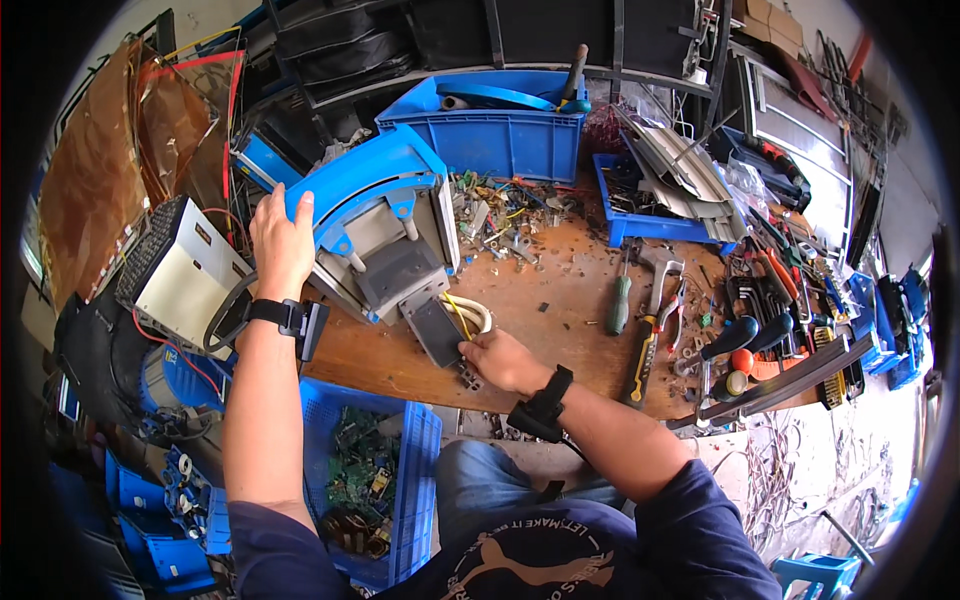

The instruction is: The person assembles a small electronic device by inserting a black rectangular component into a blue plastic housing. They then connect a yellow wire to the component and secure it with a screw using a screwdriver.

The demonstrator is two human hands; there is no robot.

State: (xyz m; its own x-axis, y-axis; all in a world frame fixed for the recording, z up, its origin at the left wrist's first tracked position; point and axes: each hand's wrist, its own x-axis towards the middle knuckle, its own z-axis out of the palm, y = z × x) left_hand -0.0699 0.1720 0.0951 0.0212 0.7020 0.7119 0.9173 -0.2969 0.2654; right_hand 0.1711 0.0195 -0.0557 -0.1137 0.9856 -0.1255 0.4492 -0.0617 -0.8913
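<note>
A wooden desk point(560, 275) carries the work. A blue bin point(500, 148) stands at its back, and a blue crate point(421, 470) of circuit boards sits below its front edge. The blue-and-grey unit point(372, 180), with its curved panel, leans tilted on the left part of the desk, nearest the person; a dark metal box point(402, 275) projects from its inner side. A hammer point(641, 360) lies to the right. The two hands are apart: the left hand point(283, 240) clasps the outer edge of the curved panel, and the right hand point(503, 362) is closed on the pale cables point(474, 312); whether it also grips part of the plate beside them cannot be told. Good practice is probably to brace the unit firmly with the left hand, so that force from the right does not rock it. A green screwdriver point(619, 305) lies beside the hammer. The dark plate point(432, 328) adjoins the box; its edges may be sharp, so the fingers should stay clear of them. The cables are best handled steadily, without jerking, and the thin yellow wire point(457, 311) beside them kept from snagging.
</note>
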